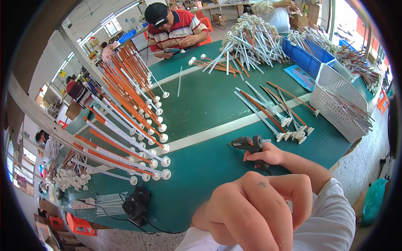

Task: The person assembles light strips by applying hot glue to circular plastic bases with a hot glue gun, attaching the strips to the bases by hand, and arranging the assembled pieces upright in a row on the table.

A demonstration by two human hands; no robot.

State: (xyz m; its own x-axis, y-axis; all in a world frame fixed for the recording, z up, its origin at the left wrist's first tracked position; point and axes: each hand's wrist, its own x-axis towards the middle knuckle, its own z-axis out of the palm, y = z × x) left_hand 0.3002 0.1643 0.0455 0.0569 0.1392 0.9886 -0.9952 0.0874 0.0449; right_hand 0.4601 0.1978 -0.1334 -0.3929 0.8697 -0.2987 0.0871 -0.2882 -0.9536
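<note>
My right hand (268, 155) is wrapped round the handle of a dark grey hot glue gun (243, 143), low over the green table. The gun's nozzle points left, and a pale glue stick pokes out of its back. Close to the camera, my left hand (255, 205) is raised, its fingers curled and pressed together. Whatever those fingers hold, if anything, is hidden. Beyond the gun lies a loose group of strips (264, 111), white and orange-brown, with round white ends (289, 133).
Long rows of orange and white strips (121, 98) with round white bases line the left. A black device with cables (136, 205) sits at the near left. A white perforated basket (335, 109) and a blue bin (307, 54) stand right. Across the table, a person (176, 31) works.
</note>
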